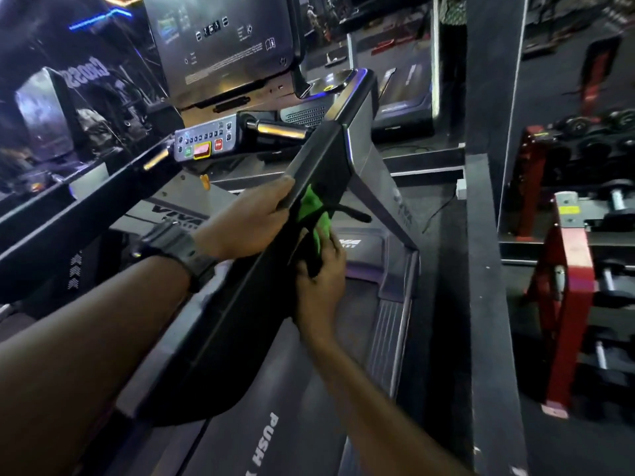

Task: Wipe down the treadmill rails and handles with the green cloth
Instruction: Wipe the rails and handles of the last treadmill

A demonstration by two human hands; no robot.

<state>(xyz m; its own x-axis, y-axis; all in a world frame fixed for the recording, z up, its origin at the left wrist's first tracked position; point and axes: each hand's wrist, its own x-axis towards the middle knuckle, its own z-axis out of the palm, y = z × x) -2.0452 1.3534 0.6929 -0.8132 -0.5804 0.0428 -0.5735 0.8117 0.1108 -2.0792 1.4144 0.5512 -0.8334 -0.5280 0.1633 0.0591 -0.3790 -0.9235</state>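
The treadmill's right black rail (240, 286) runs diagonally from lower left up to the console. My left hand (247, 225), with a grey watch on the wrist, grips the rail's inner edge, thumb on top. A green cloth (314, 209) is draped over the rail's outer side. Just below the rail, my right hand (321, 280) holds the cloth's lower part and presses it against the rail's underside. The left rail (86, 197) and a chrome handle (281, 129) lie further ahead.
The control panel (202, 144) with red and green buttons and the console screen (220, 42) sit ahead. The treadmill belt (275, 424) lies below. A dark pillar (488, 235) and a red dumbbell rack (570, 269) stand to the right.
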